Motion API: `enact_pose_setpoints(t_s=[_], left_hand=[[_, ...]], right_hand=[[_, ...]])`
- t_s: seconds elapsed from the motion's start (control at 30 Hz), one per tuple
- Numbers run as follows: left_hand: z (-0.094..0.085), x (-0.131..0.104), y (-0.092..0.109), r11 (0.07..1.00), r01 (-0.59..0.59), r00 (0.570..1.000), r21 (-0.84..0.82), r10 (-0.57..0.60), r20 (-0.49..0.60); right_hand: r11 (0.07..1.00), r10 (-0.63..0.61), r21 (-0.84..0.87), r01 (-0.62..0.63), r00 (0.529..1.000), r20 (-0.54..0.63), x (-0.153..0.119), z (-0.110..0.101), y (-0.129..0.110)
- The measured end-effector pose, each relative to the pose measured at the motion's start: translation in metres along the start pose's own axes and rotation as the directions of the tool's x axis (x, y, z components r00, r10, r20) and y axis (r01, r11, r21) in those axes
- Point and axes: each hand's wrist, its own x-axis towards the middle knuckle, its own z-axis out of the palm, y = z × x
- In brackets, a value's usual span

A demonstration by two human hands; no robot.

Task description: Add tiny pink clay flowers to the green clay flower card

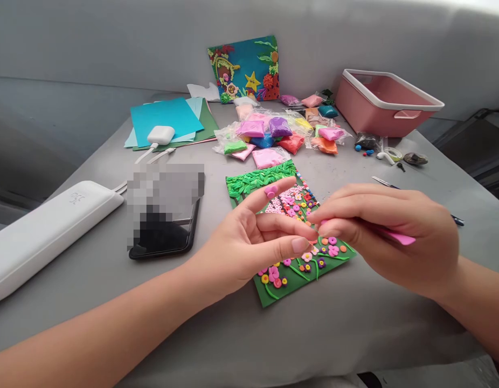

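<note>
My left hand has its fingers stretched apart, palm up. Small pink clay pieces rest on its index finger. My right hand is closed around a pink modelling tool, whose flat end sticks out below the palm; most of it is hidden. The right fingertips meet the tip of a left finger, and what lies between them is too small to make out. Beneath both hands lies a green sheet covered with clay leaves, stems and many small pink, orange, yellow and purple flowers.
Bagged coloured clay is heaped behind the sheet, with an underwater clay picture leaning at the back. A pink basket stands at right, near scissors. Leftward are a phone, power bank and blue paper.
</note>
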Motion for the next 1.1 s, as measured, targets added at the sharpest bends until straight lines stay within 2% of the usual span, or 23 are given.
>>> enact_pose_setpoints(t_s=[0.17,0.3,0.43,0.7,0.87,0.97,1.1], left_hand=[[0.0014,-0.0005,0.0007,0.998,0.034,0.999,0.043,-0.035,0.016],[0.0016,-0.0013,0.0005,0.998,0.03,0.999,0.057,-0.031,0.02],[0.0009,-0.001,-0.0005,0.998,0.032,0.998,0.063,-0.034,0.045],[0.0004,-0.0001,-0.0014,0.999,0.007,1.0,0.047,-0.007,0.007],[-0.0022,-0.0011,-0.0021,0.998,0.001,1.0,0.059,-0.002,0.013],[-0.0025,-0.0015,-0.0021,0.997,0.001,1.0,0.082,-0.001,0.001],[-0.0019,-0.0016,-0.0026,0.996,0.004,1.0,0.088,-0.004,0.001]], right_hand=[[0.998,0.052,-0.026,-0.053,0.998,-0.021,0.0003,-0.0001,0.0],[0.999,0.028,-0.015,-0.028,1.0,-0.01,0.0001,0.0011,0.0006],[0.998,0.063,-0.018,-0.063,0.997,-0.034,-0.0004,0.0022,0.0014],[0.999,-0.012,0.049,0.013,1.0,-0.018,0.0008,-0.001,-0.0028],[0.998,0.055,0.037,-0.053,0.997,-0.058,0.0015,-0.0012,-0.0037],[0.991,0.086,0.109,-0.08,0.995,-0.046,0.0021,-0.0003,-0.0031],[0.955,0.199,0.235,-0.183,0.979,-0.042,0.0026,0.0019,-0.0007]])
